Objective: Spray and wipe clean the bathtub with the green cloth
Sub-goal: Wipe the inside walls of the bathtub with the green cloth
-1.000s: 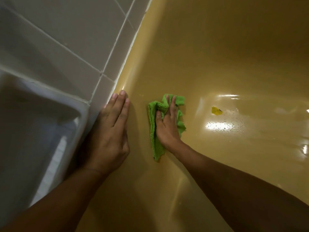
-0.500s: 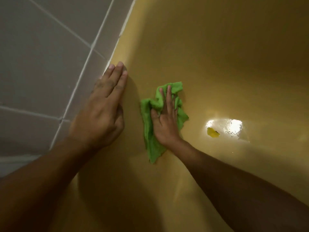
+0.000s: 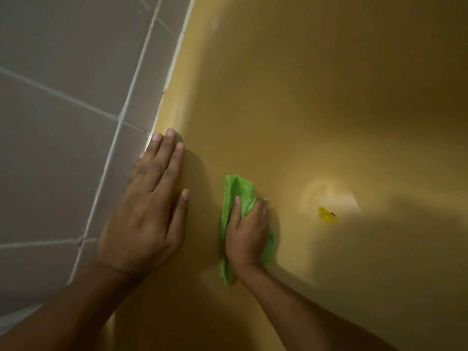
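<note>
One bathtub (image 3: 316,102), mustard yellow and smooth, fills most of the head view, its inner wall curving down to the floor at the right. To its left stands one tiled wall (image 3: 60,127) of grey tiles with pale grout lines. Several tiles show, all cut off by the frame, so they cannot be fully counted. A single white seam runs where wall and tub rim meet.

Two bare forearms reach in from the bottom edge, one on each side.

The left hand (image 3: 149,211) is the larger in view. It lies flat on the tub's rim right beside the seam, with four fingers straight and together, the thumb spread out, and nothing in it.

The right hand (image 3: 249,234) is lower, on the tub's inner slope. Its fingers are curled into the one green cloth (image 3: 239,188) and its thumb is laid along it, so it grips the cloth and presses it against the tub surface. The cloth is bunched, sticking out above the fingers and below the wrist. The two hands are near each other but apart.

One small yellow scrap (image 3: 326,215) lies on the tub floor to the right of the cloth, at the edge of one pale patch of glare.
</note>
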### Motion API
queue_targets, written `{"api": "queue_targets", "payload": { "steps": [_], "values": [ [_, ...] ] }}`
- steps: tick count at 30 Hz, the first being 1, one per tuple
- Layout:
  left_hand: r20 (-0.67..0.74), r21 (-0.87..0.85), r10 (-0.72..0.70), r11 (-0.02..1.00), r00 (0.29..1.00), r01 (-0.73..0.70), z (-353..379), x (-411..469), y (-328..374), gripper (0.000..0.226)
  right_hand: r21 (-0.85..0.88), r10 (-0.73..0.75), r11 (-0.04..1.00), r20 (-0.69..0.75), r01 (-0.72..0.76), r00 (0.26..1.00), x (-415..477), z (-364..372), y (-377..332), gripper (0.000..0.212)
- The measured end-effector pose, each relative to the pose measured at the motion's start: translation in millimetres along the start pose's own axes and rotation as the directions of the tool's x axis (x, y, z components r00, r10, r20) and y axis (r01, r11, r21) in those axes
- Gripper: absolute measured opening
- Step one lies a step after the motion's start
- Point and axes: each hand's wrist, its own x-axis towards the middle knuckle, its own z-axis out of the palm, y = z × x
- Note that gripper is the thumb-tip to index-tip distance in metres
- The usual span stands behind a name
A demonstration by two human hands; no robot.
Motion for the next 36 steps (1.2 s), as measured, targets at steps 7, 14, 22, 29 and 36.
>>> {"api": "queue_targets", "payload": {
  "steps": [7,14,22,29,36],
  "values": [
    [-0.011,-0.035,-0.01,0.999,1.0,0.01,1,2,1,0.065,0.154,-0.311,0.938,-0.015,0.31,0.95,17,-1,-82,0.049],
    [-0.036,-0.049,-0.009,0.999,0.999,0.007,1,3,0,0.062,0.223,-0.251,0.941,-0.043,0.254,0.967,73,13,-26,0.053],
    [-0.04,-0.055,0.004,0.998,0.999,-0.006,1,9,-1,0.061,0.125,-0.216,0.973,0.181,0.196,0.959,33,-1,-5,0.066],
    [-0.018,-0.034,0.011,0.999,1.0,-0.011,-1,18,0,0.064,0.189,-0.537,0.842,0.208,0.505,0.818,75,-13,-93,0.065],
    [-0.013,-0.013,0.003,1.0,1.0,-0.003,-2,29,0,0.066,0.201,-0.604,0.791,0.108,0.578,0.789,159,-8,-119,0.067]
  ]
}}
